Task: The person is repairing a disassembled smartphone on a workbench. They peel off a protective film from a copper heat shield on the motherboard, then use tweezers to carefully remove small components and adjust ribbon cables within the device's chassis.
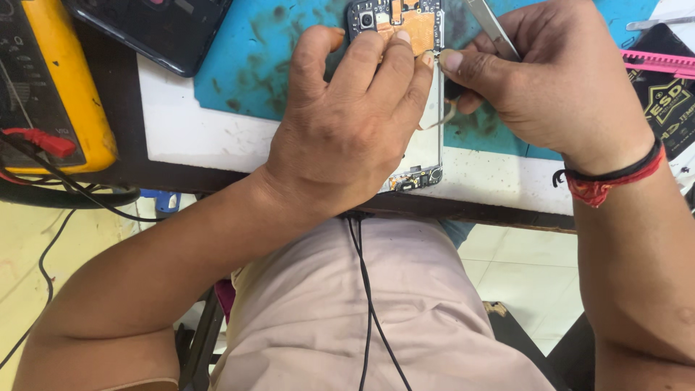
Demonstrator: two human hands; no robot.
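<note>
Two hands at work on one opened phone; entries run largest to smallest.
Table: white top carrying a stained blue mat.
Multimeter: yellow, at the far left, red probe lead lying on it.
Opened phone: back cover off, copper-coloured board bare, lying on the mat.
Left hand: pressed flat over the phone, grip closed on its frame.
Right hand: grip pinched narrow on metal tweezers at the phone's right edge.
Progress: judged midway; cover removed, inner parts not yet lifted out.
</note>
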